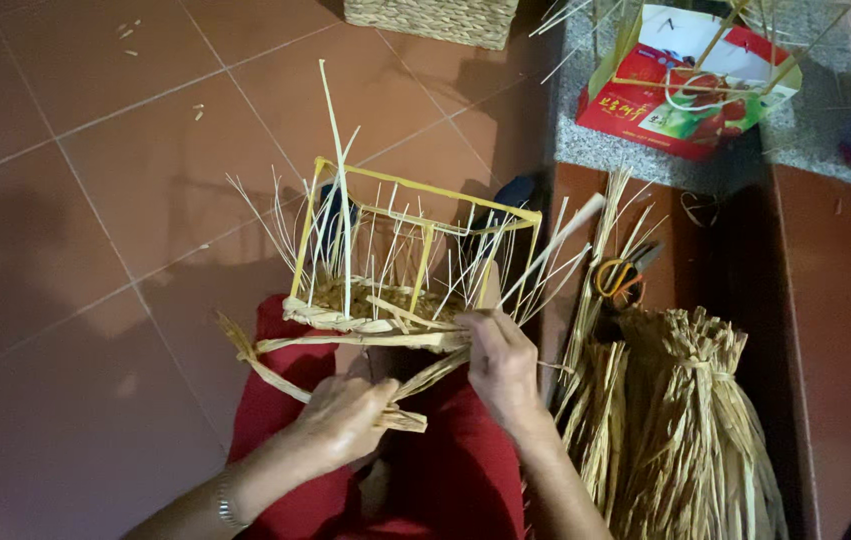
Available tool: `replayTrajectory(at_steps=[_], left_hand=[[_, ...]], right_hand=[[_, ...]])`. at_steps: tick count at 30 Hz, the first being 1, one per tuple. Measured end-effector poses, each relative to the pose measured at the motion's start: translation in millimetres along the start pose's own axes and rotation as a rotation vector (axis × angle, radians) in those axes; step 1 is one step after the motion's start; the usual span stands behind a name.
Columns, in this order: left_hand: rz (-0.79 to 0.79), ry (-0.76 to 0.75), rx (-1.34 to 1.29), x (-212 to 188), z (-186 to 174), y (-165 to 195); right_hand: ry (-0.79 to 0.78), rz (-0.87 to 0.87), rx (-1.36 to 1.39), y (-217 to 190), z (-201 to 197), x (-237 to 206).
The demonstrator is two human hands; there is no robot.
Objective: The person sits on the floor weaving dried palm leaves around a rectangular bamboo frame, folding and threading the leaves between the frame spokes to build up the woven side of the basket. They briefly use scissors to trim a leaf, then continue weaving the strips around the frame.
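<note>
Item: a half-woven basket (385,300) on a yellow rectangular frame (425,195), thin upright stakes (340,170) rising from its woven base. It was held on the lap, over red cloth (465,470), just ahead of both hands and touching the right one.

Left hand (345,420): positioned nearest the body, below and to the left of the basket. The fingers were curled shut around a flat straw strand (400,418), which ran up from the fist toward the basket's near rim. A bracelet (228,505) was worn at the wrist, and the forearm was angled in from the lower left.

Right hand (500,365): placed at the basket's near right corner, knuckles up. The fingertips were pressed onto the woven rim, closed on the straw there; exactly which strand was pinched could not be told. The forearm came in from below.

Beside the right hand, further right: bundles of dried straw (685,430) stood on end, with orange-handled scissors (620,278) just beyond them.

Well beyond both hands: a finished woven basket (435,20) on the tiled floor (65,250), and a red printed carton (685,85) on a speckled ledge.
</note>
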State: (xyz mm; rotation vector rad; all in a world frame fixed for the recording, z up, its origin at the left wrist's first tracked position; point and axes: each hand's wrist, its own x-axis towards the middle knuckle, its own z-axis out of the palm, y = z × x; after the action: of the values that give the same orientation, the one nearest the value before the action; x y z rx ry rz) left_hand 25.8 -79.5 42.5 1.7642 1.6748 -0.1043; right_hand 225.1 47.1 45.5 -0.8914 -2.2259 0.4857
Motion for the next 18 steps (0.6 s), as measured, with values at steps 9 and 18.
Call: replayTrajectory(at_steps=[9, 18], left_hand=[[0.248, 0.265, -0.942, -1.2, -59.7, -27.2], [0.214, 0.371, -1.796, 23.4, -105.3, -25.1]], right_hand=[[-0.045, -0.17, 0.15, -12.0, -33.9, 0.1], [-0.117, 0.384, 0.271, 15.3, -15.0, -8.3]])
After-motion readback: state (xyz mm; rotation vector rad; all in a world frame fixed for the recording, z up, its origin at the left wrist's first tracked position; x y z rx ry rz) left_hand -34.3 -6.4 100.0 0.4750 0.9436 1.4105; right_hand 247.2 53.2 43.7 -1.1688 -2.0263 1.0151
